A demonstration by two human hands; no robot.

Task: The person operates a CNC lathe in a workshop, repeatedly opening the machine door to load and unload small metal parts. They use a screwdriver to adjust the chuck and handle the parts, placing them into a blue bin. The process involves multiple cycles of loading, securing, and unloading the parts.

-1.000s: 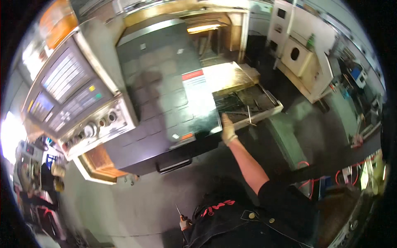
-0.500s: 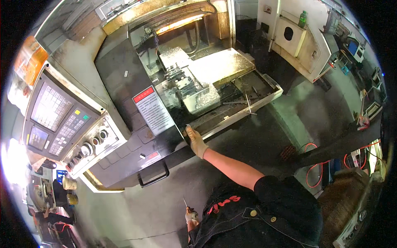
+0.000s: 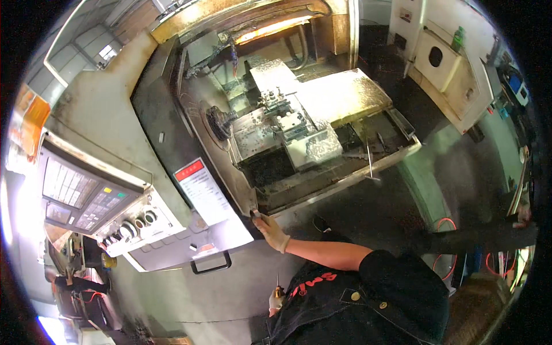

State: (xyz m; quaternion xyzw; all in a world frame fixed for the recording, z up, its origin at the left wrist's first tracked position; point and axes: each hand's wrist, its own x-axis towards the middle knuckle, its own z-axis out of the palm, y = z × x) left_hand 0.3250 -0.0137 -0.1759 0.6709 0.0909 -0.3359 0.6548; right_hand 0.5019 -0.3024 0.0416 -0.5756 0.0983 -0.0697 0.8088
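Note:
My right hand point(image 3: 272, 233), in a pale glove, reaches across my front to the left. Its fingers are closed on the edge of the dark sliding door point(image 3: 234, 238) of a lathe, near the door's lower corner. Low beside my torso, my left hand point(image 3: 275, 302), also gloved, grips what looks like a screwdriver point(image 3: 279, 291), its amber handle in the fist and its thin shaft pointing up. Past the door, the lathe chuck point(image 3: 218, 122) shows. Right of it a tool holder point(image 3: 292, 123) stands on the slide, and bright metal covers extend farther right.
A control panel point(image 3: 92, 195) with buttons and knobs stands at left. The door carries a red-and-white sign point(image 3: 198, 192) and a black handle point(image 3: 211, 264). A thin rod point(image 3: 369, 161) leans out over the chip tray's edge. A green bottle point(image 3: 458, 38) sits on a cabinet; a co-worker point(image 3: 80, 283) is far left.
The door has slid left with my right hand on its edge, uncovering the chuck. The view has shifted, so the machine sits farther right. The left hand still holds its tool.

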